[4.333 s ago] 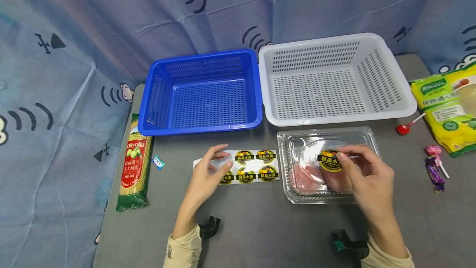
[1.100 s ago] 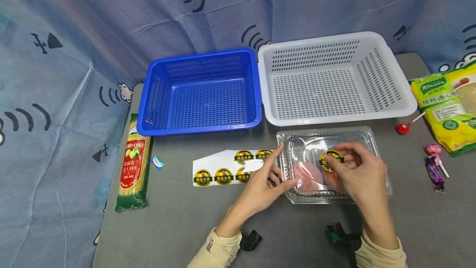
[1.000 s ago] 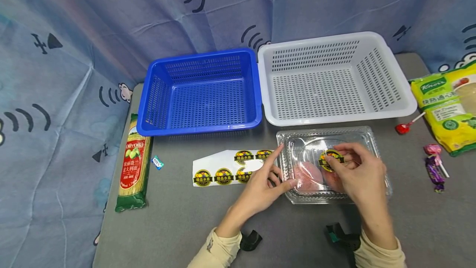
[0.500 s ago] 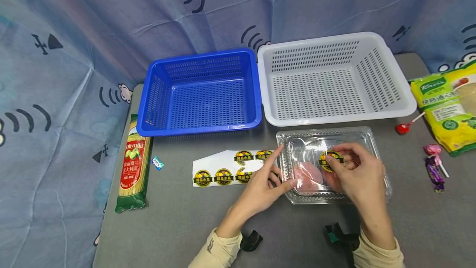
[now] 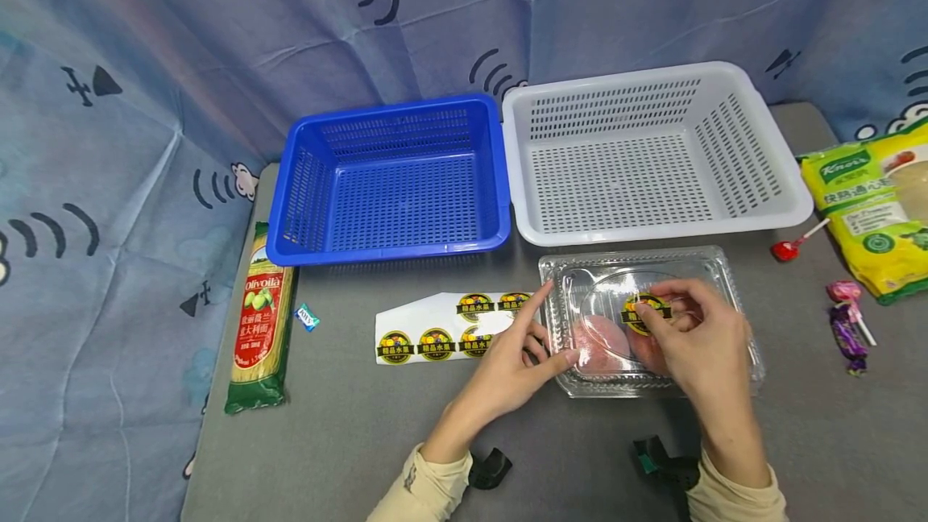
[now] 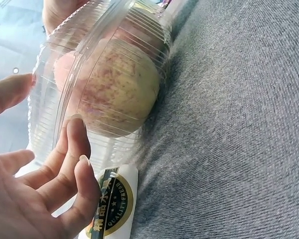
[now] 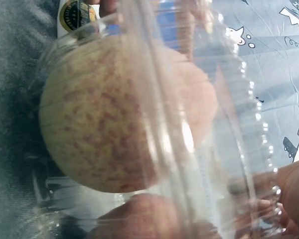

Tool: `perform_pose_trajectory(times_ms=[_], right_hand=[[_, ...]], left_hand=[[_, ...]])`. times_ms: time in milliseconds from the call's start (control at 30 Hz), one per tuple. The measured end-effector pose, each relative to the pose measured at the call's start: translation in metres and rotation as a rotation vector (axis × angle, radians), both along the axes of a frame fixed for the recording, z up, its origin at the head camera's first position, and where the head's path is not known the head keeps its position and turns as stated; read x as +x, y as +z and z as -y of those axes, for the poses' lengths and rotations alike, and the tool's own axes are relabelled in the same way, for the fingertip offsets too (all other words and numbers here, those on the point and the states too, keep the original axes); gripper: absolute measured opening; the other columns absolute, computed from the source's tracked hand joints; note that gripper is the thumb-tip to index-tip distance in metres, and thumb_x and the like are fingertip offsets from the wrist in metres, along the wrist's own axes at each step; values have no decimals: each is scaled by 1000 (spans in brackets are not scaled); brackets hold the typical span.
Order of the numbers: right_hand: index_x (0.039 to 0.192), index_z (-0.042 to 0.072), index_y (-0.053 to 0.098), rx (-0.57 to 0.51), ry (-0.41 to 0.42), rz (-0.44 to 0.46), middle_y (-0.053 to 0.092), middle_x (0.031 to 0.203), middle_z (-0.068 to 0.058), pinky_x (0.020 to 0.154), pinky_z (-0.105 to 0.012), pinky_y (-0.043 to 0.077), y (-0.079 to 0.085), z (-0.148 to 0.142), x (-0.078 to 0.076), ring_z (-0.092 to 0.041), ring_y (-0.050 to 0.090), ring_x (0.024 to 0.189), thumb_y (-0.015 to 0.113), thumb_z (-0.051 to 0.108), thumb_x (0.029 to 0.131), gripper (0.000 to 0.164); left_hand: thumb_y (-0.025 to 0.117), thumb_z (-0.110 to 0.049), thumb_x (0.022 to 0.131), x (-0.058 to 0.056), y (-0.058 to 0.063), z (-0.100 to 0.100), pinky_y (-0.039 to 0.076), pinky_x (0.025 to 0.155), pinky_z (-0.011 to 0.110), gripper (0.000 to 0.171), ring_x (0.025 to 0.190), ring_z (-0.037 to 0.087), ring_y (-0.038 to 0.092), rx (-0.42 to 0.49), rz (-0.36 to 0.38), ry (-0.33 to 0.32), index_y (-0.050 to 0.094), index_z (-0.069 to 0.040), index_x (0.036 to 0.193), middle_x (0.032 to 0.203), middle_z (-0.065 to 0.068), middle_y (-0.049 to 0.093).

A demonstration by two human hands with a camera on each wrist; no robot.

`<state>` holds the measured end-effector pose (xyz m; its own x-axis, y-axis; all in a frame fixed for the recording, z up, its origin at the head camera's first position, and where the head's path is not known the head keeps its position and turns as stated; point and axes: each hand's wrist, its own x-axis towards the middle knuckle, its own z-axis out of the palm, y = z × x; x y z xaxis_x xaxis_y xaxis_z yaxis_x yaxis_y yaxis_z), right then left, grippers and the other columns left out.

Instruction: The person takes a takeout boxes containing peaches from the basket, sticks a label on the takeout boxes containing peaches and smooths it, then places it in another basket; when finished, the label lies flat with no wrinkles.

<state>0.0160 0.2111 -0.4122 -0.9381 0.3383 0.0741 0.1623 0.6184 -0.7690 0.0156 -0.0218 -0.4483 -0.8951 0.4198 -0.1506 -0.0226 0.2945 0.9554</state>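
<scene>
A clear plastic clamshell box (image 5: 580, 264) holds peaches (image 5: 600, 345); their speckled yellow-pink skin shows through the wall in both wrist views. My right hand (image 5: 703, 349) is over the lid, thumb on a round black-and-gold fruit sticker (image 5: 642, 296) and index finger at its upper right edge. The sticker lies against the lid, partly covered by the thumb. Along the box's left edge my left hand (image 5: 511, 361) touches the rim with spread, relaxed fingers. Beneath that hand is the right end of a white sheet of similar stickers (image 5: 413, 316).
Behind the box stand a blue basket (image 5: 406, 252) and a white basket (image 5: 652, 230). A pasta packet (image 5: 258, 321) and small wrapped candy (image 5: 308, 316) lie left. On the right are a red lollipop (image 5: 785, 251), purple-wrapped candy (image 5: 847, 337) and a yellow Knorr bag (image 5: 863, 208).
Since the oldest frame, my left hand has moved right from the sticker sheet to the box's edge. My right hand has brought the sticker onto the lid. Over the last second both hands stay nearly still.
</scene>
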Motion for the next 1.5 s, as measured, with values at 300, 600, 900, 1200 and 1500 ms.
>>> perform_pose_trajectory(times_ms=[300, 600, 900, 1200, 1500], right_hand=[[106, -3, 75, 61, -42, -112, 66, 123, -20, 84, -27, 37, -5, 0, 1, -30, 58, 101, 76, -13, 86, 23], [112, -5, 73, 56, -73, -156, 62, 125, -24, 88, -24, 31, -9, 1, 0, -13, 46, 105, 75, -12, 88, 25], [129, 1, 66, 126, 44, -56, 50, 135, -33, 98, -66, 27, -10, 4, -3, -53, 36, 126, 97, 16, 75, 64], [125, 0, 68, 155, -28, -28, 51, 132, -34, 96, -65, 30, -8, 9, -5, -52, 38, 121, 94, 16, 80, 54], [119, -2, 70, 139, -80, -51, 53, 128, -31, 93, -62, 32, -9, 11, -7, -50, 40, 121, 89, 9, 86, 39]], left_hand=[[77, -33, 99, 0, -1, 2, 53, 72, 18, 87, 77, -3, 60, -8, 7, -6, 24, -42, 168, 98, 0, 63], [78, -33, 98, -1, -1, 2, 53, 72, 19, 90, 78, -2, 61, 1, 21, -11, 22, -45, 167, 99, -1, 64], [78, -33, 98, -1, -1, 3, 52, 72, 19, 92, 78, -2, 61, 1, 19, -9, 20, -44, 168, 95, -3, 65], [77, -32, 99, -1, -2, 2, 53, 73, 20, 91, 79, -2, 61, 6, 19, -15, 19, -43, 168, 97, -1, 64], [75, -32, 100, 0, -1, 2, 52, 72, 20, 89, 80, -2, 61, 8, 24, -20, 18, -43, 168, 99, -1, 63]])
